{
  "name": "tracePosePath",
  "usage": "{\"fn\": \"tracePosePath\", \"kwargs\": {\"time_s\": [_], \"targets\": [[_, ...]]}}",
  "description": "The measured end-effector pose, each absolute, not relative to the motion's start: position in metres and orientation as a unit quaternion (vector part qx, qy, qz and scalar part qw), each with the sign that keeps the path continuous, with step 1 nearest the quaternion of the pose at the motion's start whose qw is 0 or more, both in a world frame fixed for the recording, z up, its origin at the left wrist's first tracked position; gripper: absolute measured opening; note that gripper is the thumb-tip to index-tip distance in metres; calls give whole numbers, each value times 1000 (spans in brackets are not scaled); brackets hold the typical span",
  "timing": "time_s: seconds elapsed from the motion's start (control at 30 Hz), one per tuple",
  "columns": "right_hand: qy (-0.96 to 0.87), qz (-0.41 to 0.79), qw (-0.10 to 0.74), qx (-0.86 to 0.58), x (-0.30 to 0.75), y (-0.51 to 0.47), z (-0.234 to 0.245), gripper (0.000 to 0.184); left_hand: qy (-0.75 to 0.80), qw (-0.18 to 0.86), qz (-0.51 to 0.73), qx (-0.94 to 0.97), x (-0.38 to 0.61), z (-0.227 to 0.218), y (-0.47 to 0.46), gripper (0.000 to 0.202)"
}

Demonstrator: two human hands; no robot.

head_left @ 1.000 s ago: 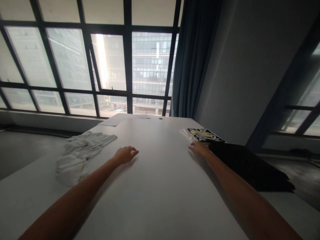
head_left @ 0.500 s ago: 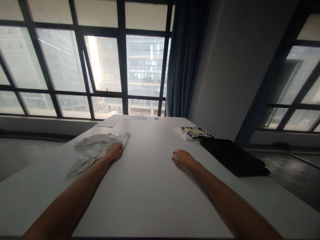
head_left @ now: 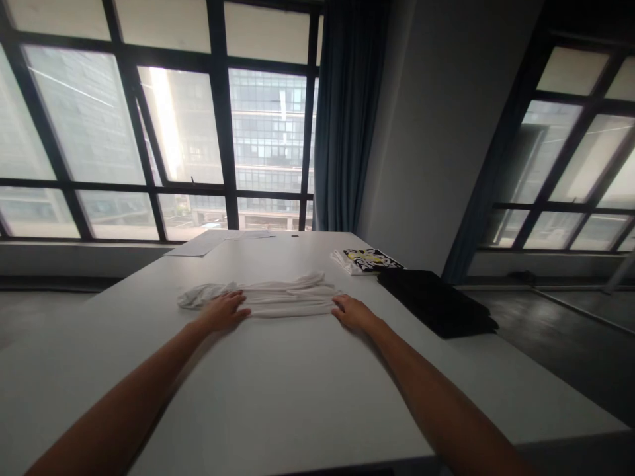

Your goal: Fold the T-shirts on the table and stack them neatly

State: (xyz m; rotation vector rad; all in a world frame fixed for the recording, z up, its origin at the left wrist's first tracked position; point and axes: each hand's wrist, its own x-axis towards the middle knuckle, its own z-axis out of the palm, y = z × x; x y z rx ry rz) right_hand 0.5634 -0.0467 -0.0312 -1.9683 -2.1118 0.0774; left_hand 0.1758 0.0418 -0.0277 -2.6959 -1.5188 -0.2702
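Under left grip [head_left: 223,311], cloth [head_left: 290,297], touching right grip [head_left: 353,312]

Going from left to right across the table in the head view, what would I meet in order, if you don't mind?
The left hand → right hand → black folded fabric; the white cloth spans both hands, so it has no clear place.
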Motion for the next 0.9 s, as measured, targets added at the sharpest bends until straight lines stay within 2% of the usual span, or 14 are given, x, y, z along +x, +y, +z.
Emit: {"fn": "tracePosePath", "kwargs": {"time_s": [0.2, 0.37, 0.47, 0.53, 0.63, 0.7, 0.77, 0.9], "targets": [[-678, -20, 81, -730, 584, -45, -24, 29, -513, 98, -113, -845, 145, -27, 48, 52], [-602, -61, 66, -794, 616, -52, -22, 26, -594, 42, -108, -796, 135, -32, 50, 62], [-604, -67, 89, -789, 624, -53, -21, 39, -557, -24, -145, -817, 136, -25, 47, 54], [-636, -69, 110, -761, 620, -51, -22, 47, -524, -113, -203, -820, 137, -16, 44, 54], [-692, -31, 134, -708, 605, -48, -26, 49, -509, -244, -276, -778, 131, -5, 42, 57], [-709, -13, 128, -694, 597, -46, -28, 49, -525, -289, -316, -736, 120, -4, 45, 58], [-705, -25, 112, -700, 593, -45, -29, 44, -572, -276, -367, -680, 106, -6, 52, 56], [-691, -66, 109, -711, 592, -46, -25, 28, -673, -151, -429, -583, 81, -14, 64, 49]]}}
